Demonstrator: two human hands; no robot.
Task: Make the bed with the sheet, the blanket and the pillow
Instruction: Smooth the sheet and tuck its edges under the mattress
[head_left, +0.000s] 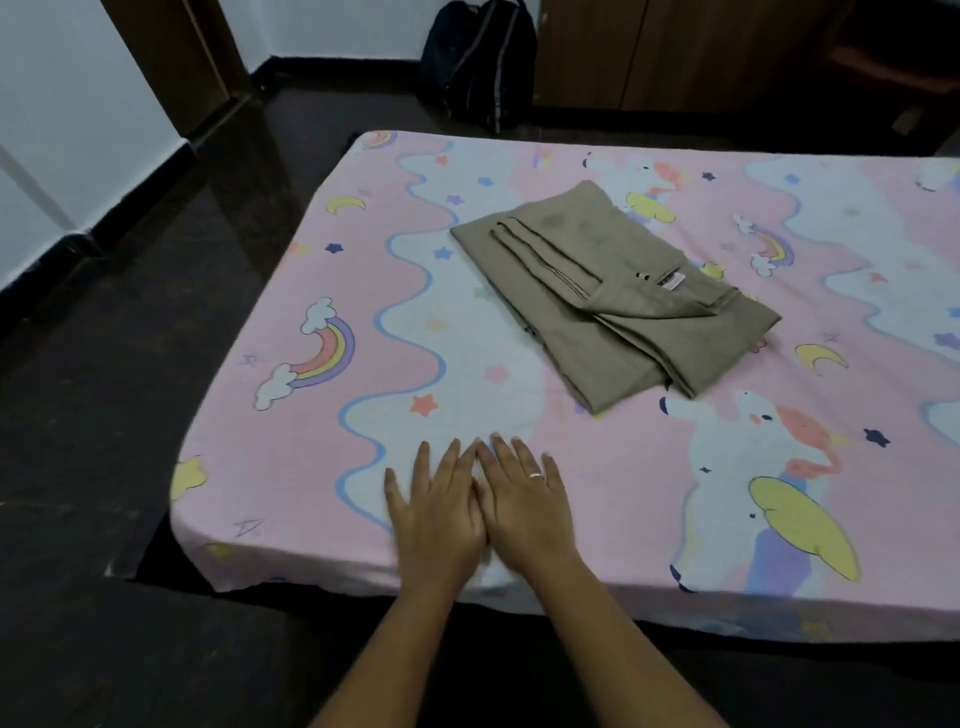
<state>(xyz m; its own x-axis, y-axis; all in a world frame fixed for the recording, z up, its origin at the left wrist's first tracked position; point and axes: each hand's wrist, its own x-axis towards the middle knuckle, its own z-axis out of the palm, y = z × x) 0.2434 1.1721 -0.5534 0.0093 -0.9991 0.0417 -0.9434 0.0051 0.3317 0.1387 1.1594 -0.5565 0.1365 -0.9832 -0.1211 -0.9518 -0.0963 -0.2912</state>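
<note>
Your left hand (439, 514) and right hand (524, 506) lay flat and touching on the unicorn-print sheet (311, 249), on your side of the folded tan blanket (597, 291). Your fingers (422, 460) were straight and slightly spread, probably to smooth the sheet taut before the blanket was opened.

A pink sheet (332, 260) printed with rainbows, stars and unicorns is lying spread smooth across the bed. A tan blanket (613, 317), folded into a flat rectangle, is resting askew on its middle, toward the far side.
</note>
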